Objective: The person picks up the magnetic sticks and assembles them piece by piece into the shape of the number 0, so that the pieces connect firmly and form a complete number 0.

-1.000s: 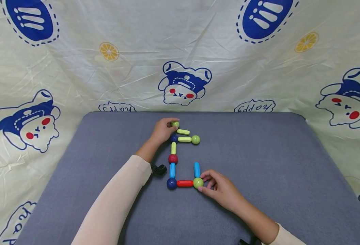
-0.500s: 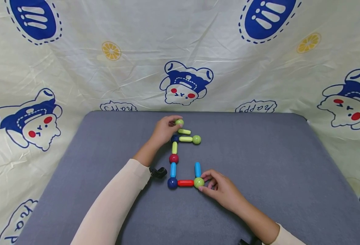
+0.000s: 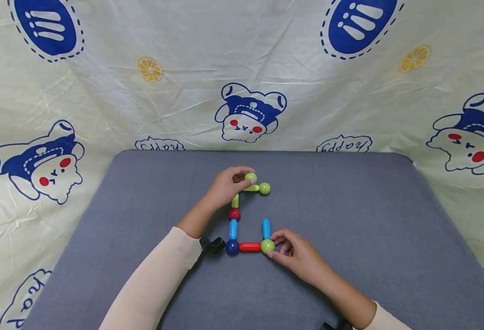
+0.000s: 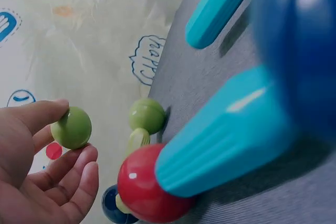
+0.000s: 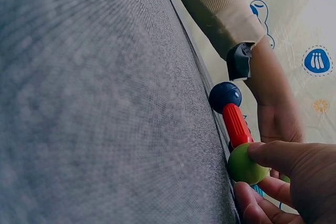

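My left hand (image 3: 229, 185) pinches a light-green ball (image 3: 250, 178) between thumb and fingers, over the far end of a chain of toy balls and rods. In the left wrist view this held ball (image 4: 72, 128) is up off the chain. My right hand (image 3: 297, 254) grips the green corner ball (image 3: 268, 246) between thumb and fingertips. That ball joins a red rod (image 3: 250, 247) and a blue rod (image 3: 265, 228). A dark blue ball (image 3: 232, 247), another blue rod (image 3: 233, 228), a red ball (image 3: 234, 214) and a yellow-green rod (image 3: 235, 200) make the left side.
Another green ball (image 3: 264, 188) ends the chain's upper arm. The far dark blue ball (image 4: 118, 205) is hidden by the left hand in the head view. A grey cloth-topped table (image 3: 349, 206) lies below, with a printed curtain (image 3: 299, 105) behind it.
My left hand has carried its green ball rightward and then nearer, now covering the far dark blue ball and the loose yellow-green rod. The right hand keeps its grip on the corner ball.
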A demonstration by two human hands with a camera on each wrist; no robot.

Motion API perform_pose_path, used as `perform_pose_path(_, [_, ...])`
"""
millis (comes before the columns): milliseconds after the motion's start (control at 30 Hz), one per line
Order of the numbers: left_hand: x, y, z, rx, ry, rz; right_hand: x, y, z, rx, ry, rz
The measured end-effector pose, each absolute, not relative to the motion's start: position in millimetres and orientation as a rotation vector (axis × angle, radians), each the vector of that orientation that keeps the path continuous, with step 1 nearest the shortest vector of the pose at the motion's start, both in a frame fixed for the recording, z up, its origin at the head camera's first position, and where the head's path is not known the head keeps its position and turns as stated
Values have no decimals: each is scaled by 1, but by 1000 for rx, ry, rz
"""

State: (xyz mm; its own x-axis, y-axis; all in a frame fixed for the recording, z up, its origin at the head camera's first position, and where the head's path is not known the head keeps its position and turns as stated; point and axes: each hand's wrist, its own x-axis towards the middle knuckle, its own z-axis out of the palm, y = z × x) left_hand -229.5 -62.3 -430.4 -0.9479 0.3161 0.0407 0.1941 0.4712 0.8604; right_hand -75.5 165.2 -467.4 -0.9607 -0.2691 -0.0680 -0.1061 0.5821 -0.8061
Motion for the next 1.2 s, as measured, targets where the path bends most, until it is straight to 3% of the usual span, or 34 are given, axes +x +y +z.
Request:
perform_pose_path(267, [-214, -59, -433, 573, 2555, 1415, -76, 165, -466, -323, 2623, -1340])
perform_pose_path(1200, [-192, -49, -444, 625, 2425, 1318, -76, 165, -468, -307, 2623, -1323])
